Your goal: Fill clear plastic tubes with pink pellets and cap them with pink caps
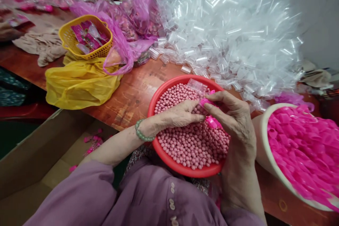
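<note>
A red bowl full of small pink beads rests at the table's edge in front of me. Both hands meet above it. My right hand pinches a clear plastic tube with a bright pink cap and also holds a second pink cap. My left hand, with a green bead bracelet on the wrist, has its fingers pressed together against the tube's pink cap.
A white bowl of pink caps stands at the right. A big heap of clear tubes fills the back. A yellow basket, yellow bag and pink bags lie left. A cardboard box sits below.
</note>
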The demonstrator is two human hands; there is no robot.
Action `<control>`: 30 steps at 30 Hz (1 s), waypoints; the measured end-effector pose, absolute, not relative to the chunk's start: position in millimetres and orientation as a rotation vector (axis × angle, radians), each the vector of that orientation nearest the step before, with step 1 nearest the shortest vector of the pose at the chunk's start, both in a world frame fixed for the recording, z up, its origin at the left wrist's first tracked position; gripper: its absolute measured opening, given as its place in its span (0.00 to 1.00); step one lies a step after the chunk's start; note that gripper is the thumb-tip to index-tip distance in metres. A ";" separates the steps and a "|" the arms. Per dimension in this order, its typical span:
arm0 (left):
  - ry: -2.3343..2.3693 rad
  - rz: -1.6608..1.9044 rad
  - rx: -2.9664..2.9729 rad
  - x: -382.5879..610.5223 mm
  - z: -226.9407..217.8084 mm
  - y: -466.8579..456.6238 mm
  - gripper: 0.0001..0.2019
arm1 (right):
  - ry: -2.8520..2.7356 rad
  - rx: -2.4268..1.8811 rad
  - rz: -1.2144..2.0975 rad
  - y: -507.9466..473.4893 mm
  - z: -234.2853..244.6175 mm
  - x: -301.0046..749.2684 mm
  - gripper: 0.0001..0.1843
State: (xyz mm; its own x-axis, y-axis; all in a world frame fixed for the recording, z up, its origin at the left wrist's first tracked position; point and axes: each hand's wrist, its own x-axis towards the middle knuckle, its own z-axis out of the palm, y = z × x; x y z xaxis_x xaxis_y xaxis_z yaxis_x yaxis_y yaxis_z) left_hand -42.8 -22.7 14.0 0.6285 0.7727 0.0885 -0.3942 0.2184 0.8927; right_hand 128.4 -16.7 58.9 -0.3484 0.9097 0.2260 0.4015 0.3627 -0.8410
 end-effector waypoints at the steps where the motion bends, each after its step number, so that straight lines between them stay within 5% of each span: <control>1: 0.416 0.820 1.067 -42.8 13.5 -22.7 0.13 | -1.909 -1.126 0.927 -16.1 58.1 129.8 0.03; 12: 0.502 0.765 1.039 -44.3 13.3 -20.5 0.11 | -2.097 -1.117 0.757 -11.4 53.6 134.6 0.05; 19: 0.463 0.765 0.803 -43.6 9.1 -17.4 0.14 | -2.426 -1.066 0.298 -17.3 38.2 123.0 0.39; 30: 0.390 0.781 0.646 -40.9 4.4 -12.4 0.18 | -2.561 -1.051 -0.182 -19.2 32.0 116.8 0.44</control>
